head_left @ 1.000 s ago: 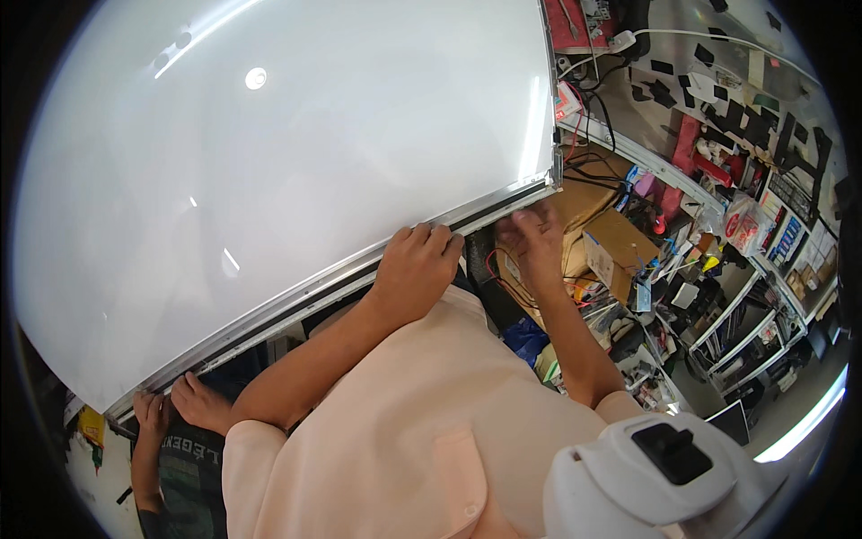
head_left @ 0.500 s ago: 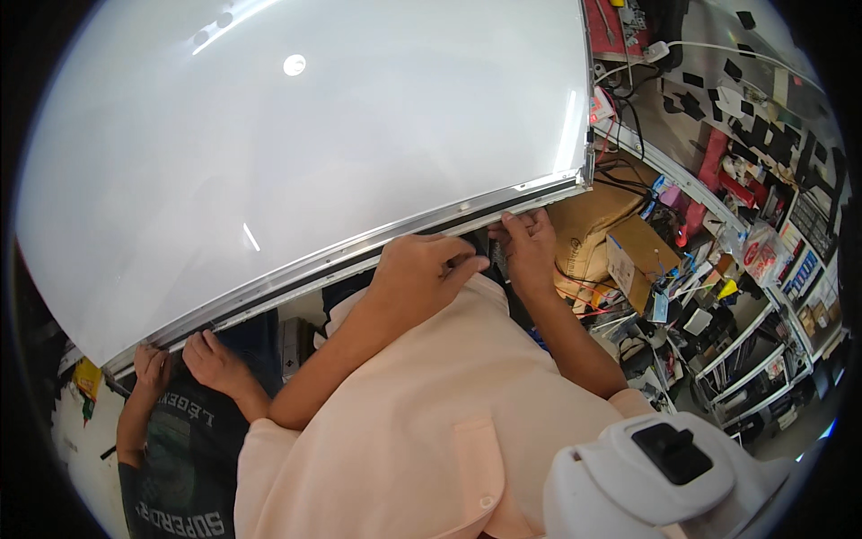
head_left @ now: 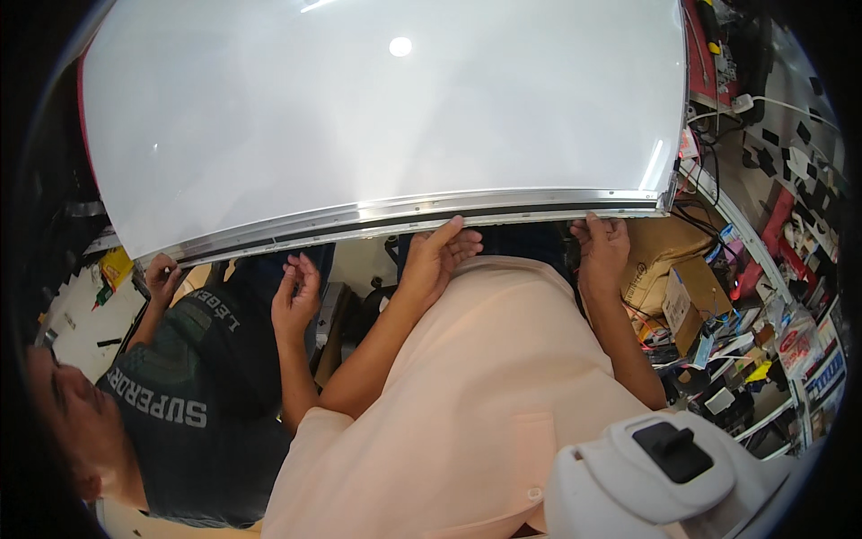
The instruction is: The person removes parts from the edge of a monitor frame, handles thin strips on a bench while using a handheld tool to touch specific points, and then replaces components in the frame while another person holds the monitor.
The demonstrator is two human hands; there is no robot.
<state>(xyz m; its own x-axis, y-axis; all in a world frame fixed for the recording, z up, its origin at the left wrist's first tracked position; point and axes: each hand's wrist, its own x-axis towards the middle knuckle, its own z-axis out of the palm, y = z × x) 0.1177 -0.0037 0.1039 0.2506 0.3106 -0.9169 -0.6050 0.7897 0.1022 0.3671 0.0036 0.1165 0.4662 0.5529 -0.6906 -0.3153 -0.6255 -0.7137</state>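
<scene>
A large glossy white panel (head_left: 386, 117) lies before me. A silvery metal frame (head_left: 350, 218) with a dark groove runs along its near edge. My left hand (head_left: 440, 259) is open under the middle of this edge, its thumb tip against the frame and its other fingers loosely bent and apart. Farther right, near the corner, my right hand (head_left: 603, 247) has its fingertips closed at the frame's lower edge. What lies under the rim there is hidden.
On my left a co-worker in a dark printed shirt (head_left: 197, 386) has one hand (head_left: 162, 274) at the panel's left corner and the other hand (head_left: 296, 286) just below the frame. Cardboard boxes (head_left: 691, 301), cables and a cluttered shelf stand at the right.
The view has shifted, so the panel's near edge runs more level. My left hand has turned and opened, thumb now at the frame. The co-worker's nearer hand has come off the edge.
</scene>
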